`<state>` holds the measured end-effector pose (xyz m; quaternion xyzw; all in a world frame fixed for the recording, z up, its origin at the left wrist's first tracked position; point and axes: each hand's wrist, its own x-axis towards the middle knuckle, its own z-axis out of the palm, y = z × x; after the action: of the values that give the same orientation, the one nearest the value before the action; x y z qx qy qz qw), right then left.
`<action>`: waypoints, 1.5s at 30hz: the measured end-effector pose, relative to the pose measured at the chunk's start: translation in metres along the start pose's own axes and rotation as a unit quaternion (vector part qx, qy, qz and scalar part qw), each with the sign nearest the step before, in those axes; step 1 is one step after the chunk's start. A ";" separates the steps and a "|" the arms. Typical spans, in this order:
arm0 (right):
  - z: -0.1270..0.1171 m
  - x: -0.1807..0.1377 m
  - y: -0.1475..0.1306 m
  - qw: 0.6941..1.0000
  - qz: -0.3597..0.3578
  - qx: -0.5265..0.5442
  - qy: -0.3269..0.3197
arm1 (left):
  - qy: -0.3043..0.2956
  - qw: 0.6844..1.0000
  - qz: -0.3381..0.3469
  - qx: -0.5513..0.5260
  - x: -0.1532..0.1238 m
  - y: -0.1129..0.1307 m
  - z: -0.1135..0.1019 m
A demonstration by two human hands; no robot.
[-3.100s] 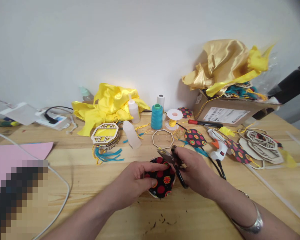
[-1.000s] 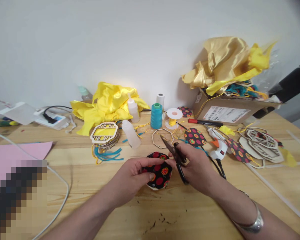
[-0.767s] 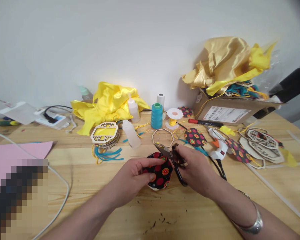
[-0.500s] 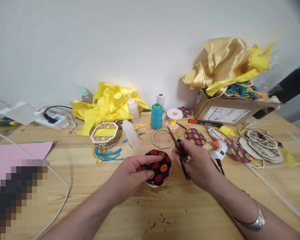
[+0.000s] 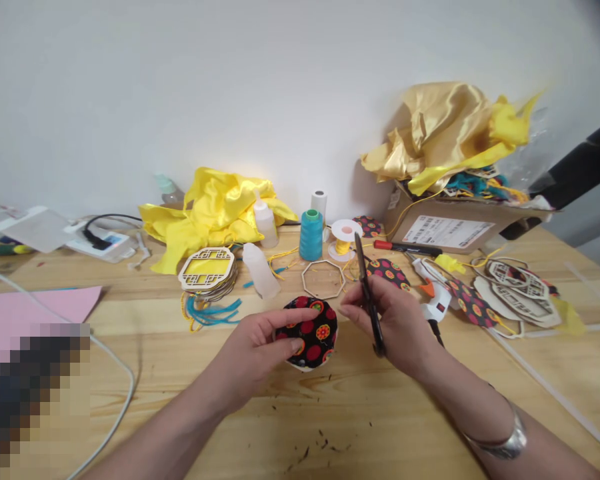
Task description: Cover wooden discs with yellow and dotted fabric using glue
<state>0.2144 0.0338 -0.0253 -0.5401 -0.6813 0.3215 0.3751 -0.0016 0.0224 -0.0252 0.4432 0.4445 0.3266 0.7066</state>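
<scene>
My left hand (image 5: 263,343) pinches a round piece covered in black fabric with red and yellow dots (image 5: 313,330), holding it just above the wooden table (image 5: 330,413). My right hand (image 5: 397,323) grips black scissors (image 5: 367,293). Their blades are closed and point up and away, a little right of the fabric piece. Tiny dark fabric snippets (image 5: 325,443) lie on the wood below my hands.
Behind the hands lie a wooden octagon ring (image 5: 323,279), a teal thread spool (image 5: 311,235), a glue bottle (image 5: 261,270), a stack of carved wooden frames (image 5: 208,270) and yellow satin (image 5: 215,207). A glue gun (image 5: 433,297) and more dotted pieces sit right. A cardboard box (image 5: 455,223) stands at back right.
The scissors left the fabric's edge and swung upright, blades now closed and pointing away. My left hand turned the fabric piece and drew it slightly left.
</scene>
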 end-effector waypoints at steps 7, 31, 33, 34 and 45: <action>0.006 -0.006 -0.006 0.998 -0.034 -0.035 -0.033 | -0.031 0.999 -0.006 0.039 0.001 0.000 0.004; -0.001 0.004 0.011 0.999 0.047 -0.025 0.009 | 0.014 0.999 0.008 -0.049 0.003 -0.001 -0.002; -0.002 0.004 0.008 0.997 0.069 0.034 -0.029 | 0.014 0.999 0.010 -0.047 0.003 -0.001 -0.002; -0.001 0.004 0.006 0.993 0.078 0.064 -0.056 | 0.012 0.999 0.011 -0.046 0.003 -0.001 -0.002; 0.011 -0.001 -0.002 0.943 0.143 0.241 -0.179 | -0.001 0.999 0.013 -0.044 0.002 -0.002 -0.001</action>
<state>0.2044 0.0324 -0.0290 -0.4591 -0.5549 0.6177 0.3158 -0.0013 0.0237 -0.0283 0.4180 0.4231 0.3548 0.7214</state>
